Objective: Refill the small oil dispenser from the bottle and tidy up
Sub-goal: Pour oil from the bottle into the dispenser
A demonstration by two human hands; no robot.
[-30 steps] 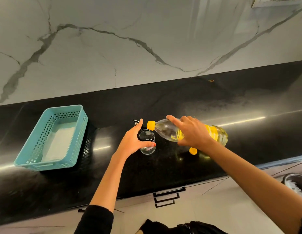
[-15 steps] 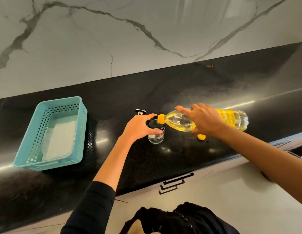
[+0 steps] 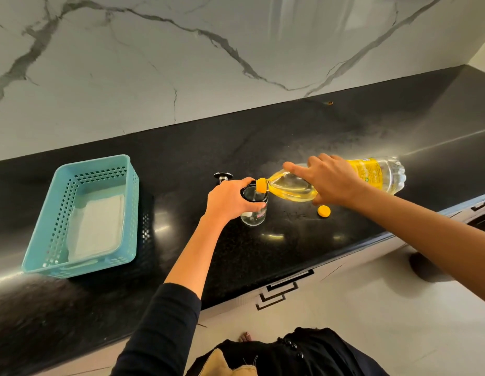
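Centre frame, the left hand [image 3: 227,199] wraps the small clear glass dispenser [image 3: 253,217] on the black tabletop [image 3: 290,147]. The right hand [image 3: 331,183] clamps the clear plastic oil bottle [image 3: 290,187]. Since a second ago it has tipped flatter, its orange neck now over the dispenser's mouth: pouring looks begun.
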